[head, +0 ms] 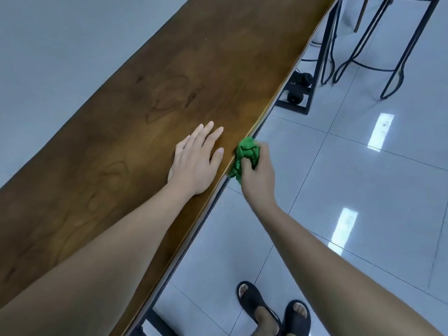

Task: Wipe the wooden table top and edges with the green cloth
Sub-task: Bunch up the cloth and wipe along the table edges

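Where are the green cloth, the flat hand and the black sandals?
green cloth (247, 153): head view, on its crumpled middle.
left hand (194, 163): head view, on the back of the hand.
black sandals (252, 302): head view, on the strap of the one further left in the picture.

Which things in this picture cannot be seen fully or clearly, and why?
Head view:
- right hand: fingertips hidden by the green cloth and the hand's back.
- wooden table: both ends cut off by the picture edges.
- black items under the table: half hidden by it, too small to name.
- stool legs: seats cut off at top edge.
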Motion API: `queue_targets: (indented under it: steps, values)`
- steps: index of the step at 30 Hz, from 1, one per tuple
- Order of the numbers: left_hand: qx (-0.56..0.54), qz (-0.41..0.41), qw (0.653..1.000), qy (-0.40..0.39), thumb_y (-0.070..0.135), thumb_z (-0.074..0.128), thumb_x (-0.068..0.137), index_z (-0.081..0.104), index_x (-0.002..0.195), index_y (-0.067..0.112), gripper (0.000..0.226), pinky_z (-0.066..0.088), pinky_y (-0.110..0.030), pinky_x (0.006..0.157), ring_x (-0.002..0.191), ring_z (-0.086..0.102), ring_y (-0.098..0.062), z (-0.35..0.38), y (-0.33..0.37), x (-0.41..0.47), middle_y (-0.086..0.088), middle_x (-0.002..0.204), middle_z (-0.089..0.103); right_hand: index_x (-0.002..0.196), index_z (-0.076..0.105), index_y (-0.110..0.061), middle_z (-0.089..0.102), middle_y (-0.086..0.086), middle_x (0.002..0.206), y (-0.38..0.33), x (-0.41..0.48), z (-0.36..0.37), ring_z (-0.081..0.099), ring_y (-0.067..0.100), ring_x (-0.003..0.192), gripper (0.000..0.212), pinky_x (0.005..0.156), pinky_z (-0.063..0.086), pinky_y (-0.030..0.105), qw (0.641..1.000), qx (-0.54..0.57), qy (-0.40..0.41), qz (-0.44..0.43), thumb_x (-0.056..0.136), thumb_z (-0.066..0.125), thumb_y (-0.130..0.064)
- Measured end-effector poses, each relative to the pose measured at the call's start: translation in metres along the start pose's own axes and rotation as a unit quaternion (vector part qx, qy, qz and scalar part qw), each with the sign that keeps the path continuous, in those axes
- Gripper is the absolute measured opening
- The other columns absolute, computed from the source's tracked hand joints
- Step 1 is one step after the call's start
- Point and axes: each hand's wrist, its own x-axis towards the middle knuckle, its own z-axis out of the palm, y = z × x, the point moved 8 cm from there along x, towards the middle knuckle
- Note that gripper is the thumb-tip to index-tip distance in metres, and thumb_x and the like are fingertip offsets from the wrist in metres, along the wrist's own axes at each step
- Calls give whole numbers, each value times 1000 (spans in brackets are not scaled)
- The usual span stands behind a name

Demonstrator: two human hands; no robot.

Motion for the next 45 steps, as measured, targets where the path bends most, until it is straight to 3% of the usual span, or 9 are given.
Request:
queue_targets:
  steps: [4,9,12,17,21,26,32,41,45]
  values:
    - [-10,-3,1000,5,57,20,115,26,172,39,60,17,-49,135,169,11,-13,0,0,-1,12,182,19,124,58,-45,69,-5,119,22,-117,39,71,12,105,53,87,57,26,995,67,-68,-2,105,53,4]
    - [-8,-13,1000,-2,67,11,108,25,172,41,71,18,-53,135,169,15,-16,-2,1,0,11,182,20,122,53,-56,62,-1,126,47,-209,76,70,24,101,54,84,63,46,977,81,-196,26,103,53,-5]
    - [-5,-19,1000,-4,66,15,110,26,171,42,66,19,-56,135,169,17,-17,-2,1,1,10,182,21,111,52,-57,65,-4,118,51,-205,74,68,18,98,64,81,58,33,969,57,-242,14,96,52,6]
    - [-5,-9,1000,6,55,25,116,28,171,40,57,18,-51,133,169,15,-15,-1,-1,-1,12,181,22,102,55,-45,71,1,92,36,-113,41,67,17,68,60,61,53,33,984,41,-171,27,92,47,13]
    - [-14,-5,1000,6,57,23,115,29,171,39,59,19,-51,134,169,15,-15,0,-3,-1,11,181,23,112,56,-31,72,-9,88,20,-14,7,73,19,81,43,74,65,53,998,-21,-65,7,93,49,8]
    - [-20,-2,1000,-1,57,25,116,31,171,36,59,17,-49,135,169,18,-18,0,-4,-5,7,181,27,119,52,-26,66,-11,99,3,25,-5,65,6,88,41,76,60,39,999,-49,-1,-8,95,41,6]
    - [-146,-40,988,19,52,40,115,51,162,31,52,33,-51,132,158,42,-16,-36,-16,-66,5,168,50,122,49,-31,65,-13,103,5,1,2,64,3,90,39,79,55,30,999,-31,21,5,99,41,0]
    - [-104,-51,993,-10,58,34,115,45,164,37,55,17,-47,136,164,26,-9,-33,-91,-279,13,175,36,114,49,-37,66,-11,97,9,-147,49,62,-6,73,42,64,48,19,999,-24,11,-21,99,40,2]
    - [-88,-54,995,-15,59,32,116,42,166,38,55,16,-49,136,166,19,-8,-25,-132,-354,14,178,30,115,49,-45,69,-5,103,25,-232,79,67,10,83,45,69,56,37,999,-31,3,-21,100,43,-3]
